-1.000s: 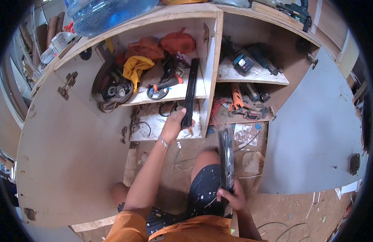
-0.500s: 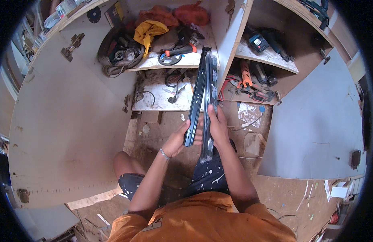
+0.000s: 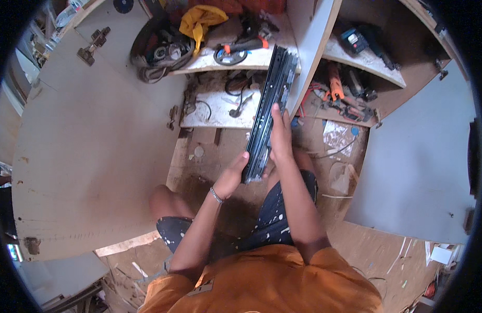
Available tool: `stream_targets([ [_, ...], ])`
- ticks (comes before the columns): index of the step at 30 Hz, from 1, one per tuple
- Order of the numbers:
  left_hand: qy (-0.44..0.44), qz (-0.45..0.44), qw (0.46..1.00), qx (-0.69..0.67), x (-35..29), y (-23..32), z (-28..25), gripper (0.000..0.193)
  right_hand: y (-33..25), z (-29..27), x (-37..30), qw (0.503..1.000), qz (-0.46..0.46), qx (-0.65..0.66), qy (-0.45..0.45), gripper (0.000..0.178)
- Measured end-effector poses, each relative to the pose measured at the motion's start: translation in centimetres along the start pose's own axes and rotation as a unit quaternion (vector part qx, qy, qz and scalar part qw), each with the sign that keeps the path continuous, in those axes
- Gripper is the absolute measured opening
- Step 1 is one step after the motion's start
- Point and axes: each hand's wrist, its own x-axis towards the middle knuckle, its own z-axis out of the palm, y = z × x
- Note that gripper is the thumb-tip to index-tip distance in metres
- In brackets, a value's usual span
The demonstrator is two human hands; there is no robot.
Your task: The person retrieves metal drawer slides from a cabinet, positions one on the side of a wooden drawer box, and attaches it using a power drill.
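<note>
Two long black metal drawer slides [image 3: 266,117] lie side by side, tilted up and to the right in front of the cabinet. Clear plastic wrap seems to cover the right-hand one. My left hand [image 3: 232,173] is closed on their lower left end, its thumb along the edge. Higher up on the right side, my right hand [image 3: 280,136] grips them with the thumb laid over the face. Most fingers of both hands are hidden beneath the slides.
An open cabinet surrounds the work, with a left door [image 3: 95,151] and a right door [image 3: 416,156] swung wide. Its shelves hold an orange-handled tool [image 3: 246,45], a yellow cloth [image 3: 202,22], a cordless power tool [image 3: 354,40] and cables. Scraps litter the brown floor [image 3: 215,156].
The two slides, spread apart at the lower end before, have come together into one bundle. My right hand has moved up along them. The view has shifted slightly.
</note>
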Motion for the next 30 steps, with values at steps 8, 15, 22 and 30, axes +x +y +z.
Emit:
stream_targets([
  [8, -0.005, -0.044, 0.999, -0.002, -1.5, -1.2, -0.8, 0.048, -0.4, 0.0, -0.6, 0.993, -0.019, 0.025, -0.115, 0.046],
  [15, -0.019, -0.089, 0.995, -0.028, -3.6, -3.4, -1.8, 0.051, 0.4, 0.4, -1.1, 0.984, -0.011, 0.114, -0.137, 0.039],
  [22, -0.030, -0.128, 0.990, -0.055, -5.8, -6.1, -2.7, 0.063, 1.4, 0.2, -1.8, 0.982, 0.091, 0.068, -0.152, 0.032],
  [30, 0.143, 0.155, 0.972, 0.099, -3.4, 5.2, -3.2, 0.076, 3.0, 1.7, -5.3, 0.955, 0.056, 0.023, -0.291, 0.031],
])
